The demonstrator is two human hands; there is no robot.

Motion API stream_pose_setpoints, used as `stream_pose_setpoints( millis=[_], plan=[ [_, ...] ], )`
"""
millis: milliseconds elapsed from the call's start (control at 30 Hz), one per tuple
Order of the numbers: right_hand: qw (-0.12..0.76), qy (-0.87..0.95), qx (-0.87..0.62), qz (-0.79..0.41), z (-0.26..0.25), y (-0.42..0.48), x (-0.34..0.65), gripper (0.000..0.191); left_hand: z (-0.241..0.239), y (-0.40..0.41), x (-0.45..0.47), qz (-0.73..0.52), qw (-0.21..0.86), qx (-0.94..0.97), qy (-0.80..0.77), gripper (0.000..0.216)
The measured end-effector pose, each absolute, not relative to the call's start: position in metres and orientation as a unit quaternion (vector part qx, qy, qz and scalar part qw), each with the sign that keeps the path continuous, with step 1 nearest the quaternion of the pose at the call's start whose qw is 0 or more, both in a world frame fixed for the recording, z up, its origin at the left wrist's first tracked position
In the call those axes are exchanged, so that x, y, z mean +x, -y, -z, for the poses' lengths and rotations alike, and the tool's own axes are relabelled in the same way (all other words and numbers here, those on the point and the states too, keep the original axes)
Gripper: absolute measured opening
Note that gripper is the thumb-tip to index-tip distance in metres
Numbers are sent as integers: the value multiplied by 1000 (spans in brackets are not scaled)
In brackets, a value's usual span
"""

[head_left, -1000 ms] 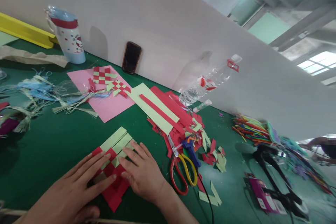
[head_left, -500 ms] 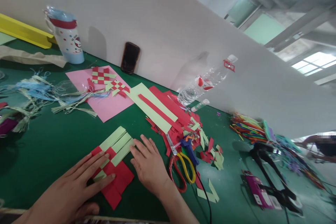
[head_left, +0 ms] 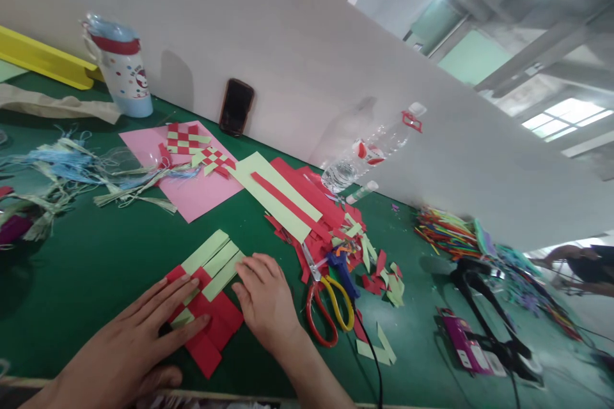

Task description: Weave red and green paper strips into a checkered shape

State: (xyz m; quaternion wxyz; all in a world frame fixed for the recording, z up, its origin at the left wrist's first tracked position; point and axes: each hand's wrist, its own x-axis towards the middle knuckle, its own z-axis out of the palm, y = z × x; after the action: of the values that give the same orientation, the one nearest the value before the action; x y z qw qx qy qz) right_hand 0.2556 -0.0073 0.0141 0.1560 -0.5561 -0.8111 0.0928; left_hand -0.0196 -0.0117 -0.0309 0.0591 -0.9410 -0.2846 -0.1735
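Observation:
A piece of woven paper lies on the green table, its red strips (head_left: pixel 218 326) crossing light green strips (head_left: pixel 215 263) that stretch away toward the upper right. Across the woven part my left hand (head_left: pixel 137 332) rests flat, fingers extended, pressing on the paper and covering some of it. My right hand (head_left: pixel 268 297) is beside the right edge of the paper. Its fingers are bent, with the tips against the outermost green strip, and the thumb stands apart from them. Scissors (head_left: pixel 330 307) with red and yellow handles lie right of that hand, beside a blue glue gun (head_left: pixel 346 275).
Red and green paper scraps (head_left: pixel 384 278) are scattered beyond the scissors. Pink paper (head_left: pixel 192 192) holds small woven pieces, left of a green sheet (head_left: pixel 268 188). A phone (head_left: pixel 236 107), a bottle (head_left: pixel 369 153) and a cup (head_left: pixel 119 67) stand along the partition. Tassels (head_left: pixel 67 160) lie left; a black stand (head_left: pixel 499 319) is right.
My right hand's fingers have bent inward from a more stretched pose, still at the green strip's edge. My left hand has stayed on the woven part. The view has shifted slightly.

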Motion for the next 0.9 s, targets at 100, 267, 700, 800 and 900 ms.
stream_pose_setpoints(
  millis=[100, 267, 700, 800, 900],
  plan=[
    [133, 775, -612, -83, -15, -4, 249, 41, 29, 12, -19, 191, 54, -938, 283, 75],
    [96, 754, -645, -82, -18, -12, 240, 36, 27, 11, -18, 191, 53, -937, 287, 69],
    [247, 776, -571, -99, -17, -3, 240, 15, 19, 12, -14, 214, 18, -931, 296, 60],
    [266, 771, -560, -148, -20, 2, 241, 20, 19, 12, -15, 216, 6, -930, 297, 59],
    [264, 762, -564, -179, -17, 3, 240, 18, 18, 10, -16, 217, -6, -931, 294, 63]
  ],
)
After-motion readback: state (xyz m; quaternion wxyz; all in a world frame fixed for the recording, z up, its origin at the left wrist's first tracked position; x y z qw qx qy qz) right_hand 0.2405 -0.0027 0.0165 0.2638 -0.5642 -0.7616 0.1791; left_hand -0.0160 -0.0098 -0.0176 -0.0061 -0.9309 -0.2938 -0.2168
